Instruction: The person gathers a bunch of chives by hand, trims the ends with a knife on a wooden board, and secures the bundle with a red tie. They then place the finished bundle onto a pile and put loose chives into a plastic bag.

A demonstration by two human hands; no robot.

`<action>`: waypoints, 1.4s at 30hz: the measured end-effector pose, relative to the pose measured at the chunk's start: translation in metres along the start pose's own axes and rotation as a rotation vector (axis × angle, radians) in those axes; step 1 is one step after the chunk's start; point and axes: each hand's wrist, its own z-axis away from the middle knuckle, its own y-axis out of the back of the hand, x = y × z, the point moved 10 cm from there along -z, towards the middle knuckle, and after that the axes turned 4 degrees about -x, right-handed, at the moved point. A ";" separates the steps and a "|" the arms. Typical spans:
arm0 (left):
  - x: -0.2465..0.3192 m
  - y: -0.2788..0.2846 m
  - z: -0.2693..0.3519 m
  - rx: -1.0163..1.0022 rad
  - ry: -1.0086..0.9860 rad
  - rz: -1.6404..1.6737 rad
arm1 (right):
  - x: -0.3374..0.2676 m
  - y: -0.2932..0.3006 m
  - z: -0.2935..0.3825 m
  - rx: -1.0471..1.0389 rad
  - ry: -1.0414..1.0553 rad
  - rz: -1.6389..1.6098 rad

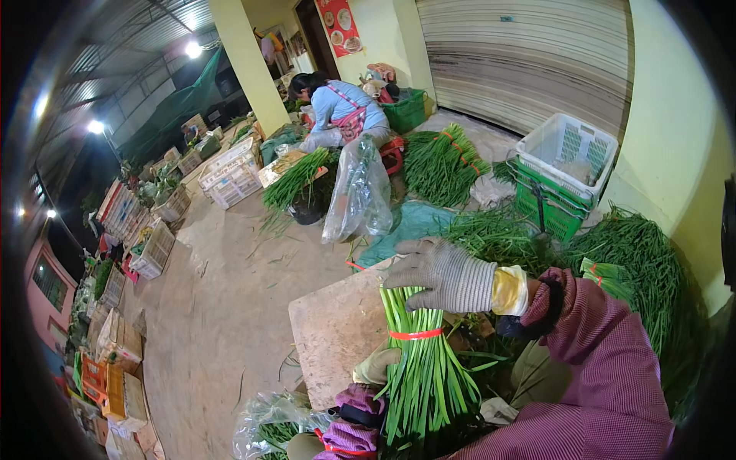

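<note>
A bundle of green garlic chives (422, 368) stands tilted before me, tied with a red band (415, 334) near its pale upper end. My left hand (376, 367), in a light glove, grips the bundle's left side below the band. Across the upper stem ends lies my right hand (440, 276), in a grey ribbed glove. Its thumb is in front and its fingers reach left; whether they close around the stems is not clear. Behind the bundle is a worn board (339, 328). The bundle's leaf tips hang in shadow near my lap.
Loose chives (632, 270) and a smaller tied bundle (606, 279) lie at my right. A white crate (566, 149) sits on a green crate (549, 201). Ahead, another person (351, 112) bends over chives beside a clear plastic bag (359, 195). A plastic bag (276, 420) lies at lower left.
</note>
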 end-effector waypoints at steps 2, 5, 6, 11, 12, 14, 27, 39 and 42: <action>-0.005 0.004 -0.001 0.020 0.002 0.032 | 0.010 -0.011 0.000 -0.066 -0.013 -0.211; -0.011 0.006 -0.004 0.035 0.017 0.110 | 0.007 -0.008 -0.001 -0.063 0.039 -0.259; -0.012 0.007 -0.004 0.034 0.036 0.083 | 0.002 -0.007 -0.001 -0.058 0.064 -0.202; 0.011 -0.012 -0.014 0.055 -0.020 -0.079 | -0.008 0.010 -0.001 -0.025 0.215 -0.051; 0.013 -0.005 -0.010 0.114 -0.048 -0.115 | -0.009 0.021 -0.005 0.024 0.183 0.051; 0.007 0.020 -0.006 0.117 -0.085 -0.185 | -0.007 0.041 -0.014 0.036 0.187 0.235; 0.038 -0.050 0.017 0.358 -0.324 -0.451 | 0.169 0.169 0.088 0.328 -0.852 0.057; 0.013 -0.074 0.018 0.264 -0.256 -0.367 | 0.001 -0.027 0.053 -0.440 -0.042 0.060; 0.014 -0.077 0.017 0.279 -0.246 -0.356 | -0.016 -0.015 0.049 -0.158 0.081 0.182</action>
